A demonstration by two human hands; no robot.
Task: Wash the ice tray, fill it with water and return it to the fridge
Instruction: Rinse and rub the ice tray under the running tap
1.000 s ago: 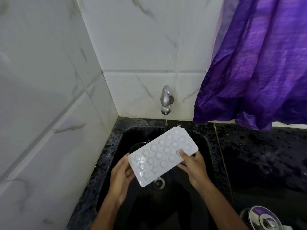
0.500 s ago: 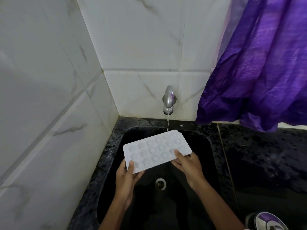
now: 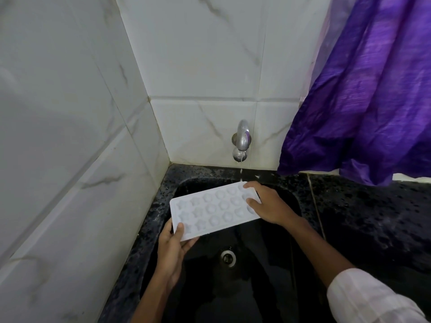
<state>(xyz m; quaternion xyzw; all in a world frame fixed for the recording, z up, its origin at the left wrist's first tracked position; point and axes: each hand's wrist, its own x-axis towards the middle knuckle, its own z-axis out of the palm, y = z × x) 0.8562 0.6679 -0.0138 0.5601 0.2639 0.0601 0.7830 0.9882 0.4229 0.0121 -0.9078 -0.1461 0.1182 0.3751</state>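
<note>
A white ice tray [image 3: 211, 209] with star and round moulds is held nearly level over the black sink [image 3: 177, 190]. My left hand [image 3: 173, 247] grips its near left corner, thumb on top and fingers underneath. My right hand [image 3: 268, 205] lies over the tray's far right end, fingers spread across the moulds and curling over the far edge. A thin stream of water falls from the chrome tap [image 3: 241, 142] on the back wall and lands at the tray's far right corner, beside my right fingertips.
White marble-look tiles form the corner at left and behind. A purple curtain [image 3: 363, 94] hangs at the right, its hem on the wet black speckled counter [image 3: 373, 217]. The drain [image 3: 228, 258] sits in the sink floor below the tray.
The tray has levelled out from its tilt and sits under the stream. My right hand moved from the tray's near edge up over its far right end. My left hand now grips the corner.
</note>
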